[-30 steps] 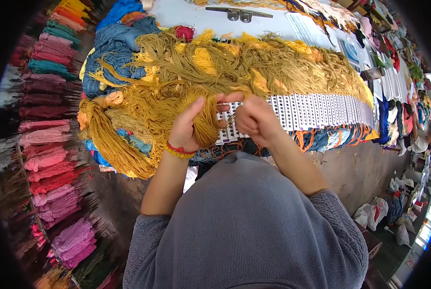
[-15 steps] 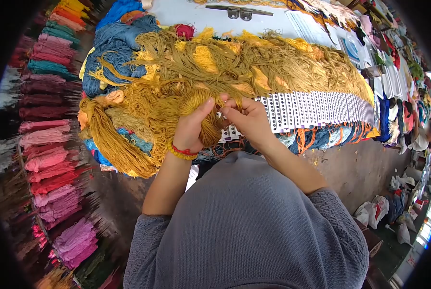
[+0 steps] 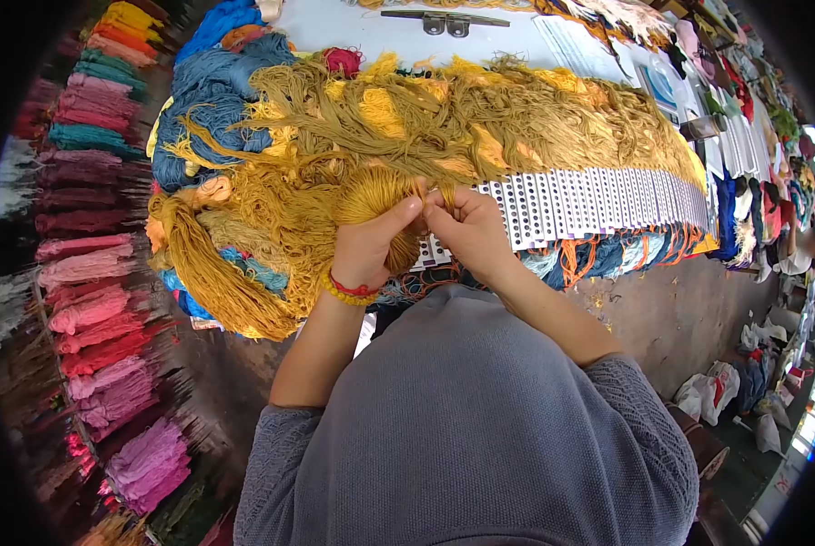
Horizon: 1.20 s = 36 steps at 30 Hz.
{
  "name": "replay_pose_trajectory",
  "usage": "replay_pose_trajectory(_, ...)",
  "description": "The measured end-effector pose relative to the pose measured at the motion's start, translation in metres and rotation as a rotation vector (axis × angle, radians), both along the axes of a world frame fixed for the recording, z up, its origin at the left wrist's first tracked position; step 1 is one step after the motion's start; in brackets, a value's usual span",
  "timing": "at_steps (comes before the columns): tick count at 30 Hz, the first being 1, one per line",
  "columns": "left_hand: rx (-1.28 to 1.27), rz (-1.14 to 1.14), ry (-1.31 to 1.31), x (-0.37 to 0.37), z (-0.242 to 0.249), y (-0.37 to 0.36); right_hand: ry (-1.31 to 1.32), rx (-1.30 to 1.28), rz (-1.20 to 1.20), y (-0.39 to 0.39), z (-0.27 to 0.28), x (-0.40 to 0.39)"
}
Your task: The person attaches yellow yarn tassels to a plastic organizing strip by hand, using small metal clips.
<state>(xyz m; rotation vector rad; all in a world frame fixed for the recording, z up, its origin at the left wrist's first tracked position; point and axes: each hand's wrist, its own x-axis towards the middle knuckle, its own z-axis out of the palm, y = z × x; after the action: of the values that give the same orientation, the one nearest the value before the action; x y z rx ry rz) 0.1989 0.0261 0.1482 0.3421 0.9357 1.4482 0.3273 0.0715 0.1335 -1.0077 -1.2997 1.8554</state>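
Observation:
My left hand (image 3: 368, 247) is wrapped round a thick bundle of mustard-gold yarn (image 3: 369, 197), its thumb pressed at the bundle's right side. Close beside it, my right hand (image 3: 473, 235) pinches a few strands of the same yarn, which loop up over its fingers. The fingertips of both hands almost meet, and what lies between them is too small to make out. Beneath the hands, more loose gold yarn (image 3: 289, 218) spreads over the table edge. White cards with rows of dark holes (image 3: 589, 209) run to the right of my right hand.
Olive and yellow yarn (image 3: 480, 114) covers the table beyond my hands. Blue yarn (image 3: 212, 105) is heaped at the left corner, above a hanging gold skein (image 3: 209, 273). Pink and red skeins (image 3: 89, 309) hang on a rack at left. White bags (image 3: 703, 396) sit on the floor at right.
My left thumb has moved slightly right and down, toward my right fingertips. Both hands keep their hold on the yarn. The view has shifted a little.

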Motion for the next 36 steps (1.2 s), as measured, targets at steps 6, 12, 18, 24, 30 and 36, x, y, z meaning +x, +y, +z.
replay_pose_trajectory(6,0.07,0.029,0.115,0.0,-0.006,-0.001,-0.026,0.038,-0.009,-0.002,-0.001,0.0)
replay_pose_trajectory(12,0.078,0.028,0.135,-0.002,-0.007,-0.002,0.062,-0.092,-0.026,-0.003,0.006,0.0)
replay_pose_trajectory(18,0.076,-0.032,-0.006,-0.009,-0.011,-0.004,0.074,-0.14,-0.035,-0.004,0.004,0.002)
replay_pose_trajectory(24,0.082,-0.188,-0.254,-0.017,-0.01,-0.006,0.322,-0.492,0.127,-0.001,0.011,0.009)
replay_pose_trajectory(30,-0.008,-0.208,-0.024,-0.02,-0.013,-0.011,-0.206,0.203,0.253,0.01,0.012,0.014)
replay_pose_trajectory(36,-0.068,-0.318,-0.342,-0.049,-0.07,-0.011,-0.022,0.654,0.03,0.033,0.026,-0.002)
